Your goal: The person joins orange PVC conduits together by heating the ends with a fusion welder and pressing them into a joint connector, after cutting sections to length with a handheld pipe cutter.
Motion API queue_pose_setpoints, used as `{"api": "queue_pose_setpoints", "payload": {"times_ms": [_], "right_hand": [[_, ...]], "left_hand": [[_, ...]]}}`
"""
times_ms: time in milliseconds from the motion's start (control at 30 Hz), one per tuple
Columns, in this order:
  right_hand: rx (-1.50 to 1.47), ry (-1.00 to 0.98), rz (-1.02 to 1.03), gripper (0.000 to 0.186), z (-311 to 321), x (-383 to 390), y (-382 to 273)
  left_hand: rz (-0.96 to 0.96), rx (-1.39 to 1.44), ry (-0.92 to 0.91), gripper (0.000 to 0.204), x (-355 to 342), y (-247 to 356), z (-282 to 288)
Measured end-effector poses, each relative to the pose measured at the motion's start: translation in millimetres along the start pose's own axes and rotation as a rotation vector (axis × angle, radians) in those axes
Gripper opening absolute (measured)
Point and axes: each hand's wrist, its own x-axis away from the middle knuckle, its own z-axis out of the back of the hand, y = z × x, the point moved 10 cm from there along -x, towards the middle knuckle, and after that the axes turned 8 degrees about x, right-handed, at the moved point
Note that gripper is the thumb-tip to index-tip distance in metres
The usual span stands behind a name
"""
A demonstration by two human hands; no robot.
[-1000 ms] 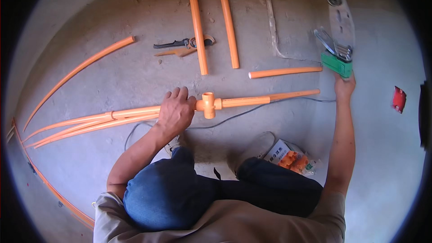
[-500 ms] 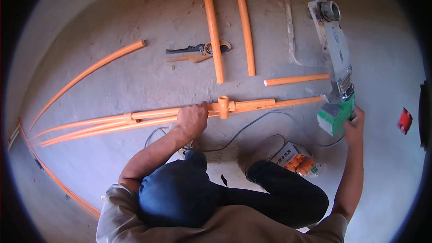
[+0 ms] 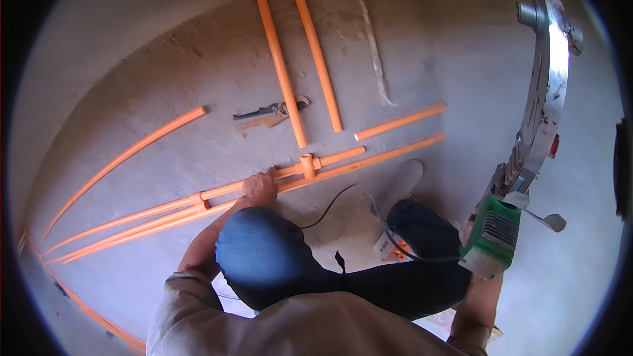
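Observation:
My left hand (image 3: pixel 260 189) is closed round an orange plastic pipe (image 3: pixel 221 190) just left of an orange tee fitting (image 3: pixel 308 166). A short orange pipe (image 3: pixel 343 156) extends from the tee's far side. Off to the right, my right hand (image 3: pixel 467 232) grips the green handle of a pipe fusion welder (image 3: pixel 496 227); the handle hides most of its fingers. The welder's long metal heating plate (image 3: pixel 550 72) points up and away, with round sockets at its tip. A dark cable (image 3: pixel 428 259) runs from the handle past my leg.
Two long orange pipes (image 3: pixel 283 82) come from the wall across the floor. A pipe cutter (image 3: pixel 270 117) lies partly under one. Loose orange pipes (image 3: pixel 402 122) lie beyond the tee and at far left. A box of orange fittings (image 3: pixel 393 248) sits by my bent leg.
My right hand has brought the welder nearer to me, its plate now swung farther right. My left hand still holds the pipe. The whole view has shifted and tilted.

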Motion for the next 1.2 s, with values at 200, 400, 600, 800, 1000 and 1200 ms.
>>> {"api": "queue_pose_setpoints", "payload": {"times_ms": [200, 400, 600, 800, 1000, 1200], "right_hand": [[0.077, 0.017, -0.078, 0.041, -42.4, -56.9, 7.4], [0.717, -0.051, 0.22, 0.023, -54.6, -142.9, -40.7], [0.81, -0.327, 0.187, 0.02, -135.6, -154.7, -59.1], [0.741, -0.715, 0.063, 0.031, -180.1, -131.3, -35.9], [0.658, -0.751, -0.104, 0.036, -193.5, -133.7, -32.7], [1.36, -0.915, 0.648, 0.02, -180.1, -144.3, -31.1]], "left_hand": [[0.025, 0.188, -0.006, 0.048, 20.4, 5.7, 16.4], [0.203, 0.404, -0.151, 0.053, 31.5, 9.0, -11.2], [0.464, 1.05, 0.082, 0.058, 35.8, 13.2, -74.2], [0.484, 0.913, 0.293, 0.054, 21.7, 28.7, -45.5], [0.736, 1.457, 0.606, 0.06, 11.2, 30.9, -91.2], [0.971, 1.24, 0.743, 0.059, 24.5, 56.1, -90.0]]}}
